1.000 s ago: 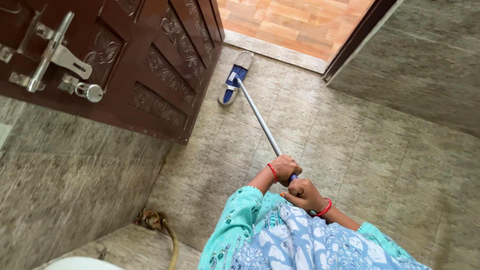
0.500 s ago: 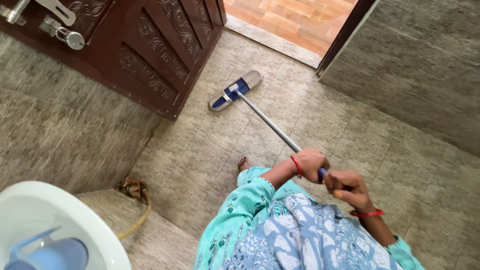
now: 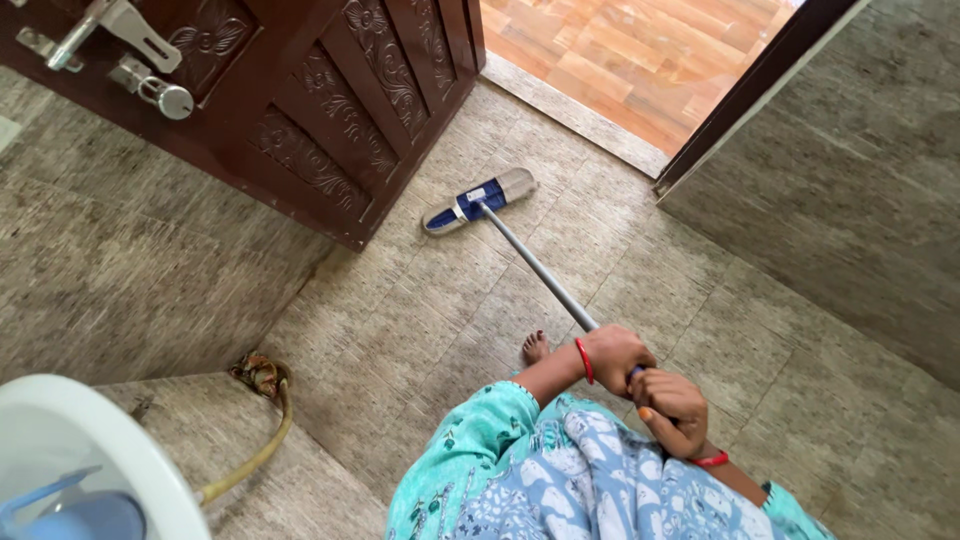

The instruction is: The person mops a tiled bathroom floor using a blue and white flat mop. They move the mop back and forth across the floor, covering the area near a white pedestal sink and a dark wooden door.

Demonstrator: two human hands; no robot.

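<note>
Room: small tiled bathroom, grey-beige floor (image 3: 760, 330), doorway opening onto an orange wood-look floor (image 3: 640, 60)
Door: dark carved wooden door (image 3: 330, 110) swung inward, its bottom corner just beside the mop head
Mop: flat mop head (image 3: 479, 200), blue and grey, lying flat on the tiles near the threshold; metal mop handle (image 3: 535, 265) slants back to the hands
Left hand: left hand (image 3: 615, 355) closed around the handle, lower on the shaft, red bangle at the wrist
Right hand: right hand (image 3: 668, 408) clenched on the top end of the handle, touching the left
Foot: bare foot (image 3: 535, 347) on the tiles, close under the shaft
Hose: yellowish hose (image 3: 262, 440) trailing along the raised step by the white basin (image 3: 110, 450)
Risk, door: mop head could knock the door corner if it sweeps left, so close does it lie
Risk, footing: if the tiles are wet, a bare foot may slip; wetness cannot be told
Risk, hose: stepping back toward the step could catch the hose
</note>
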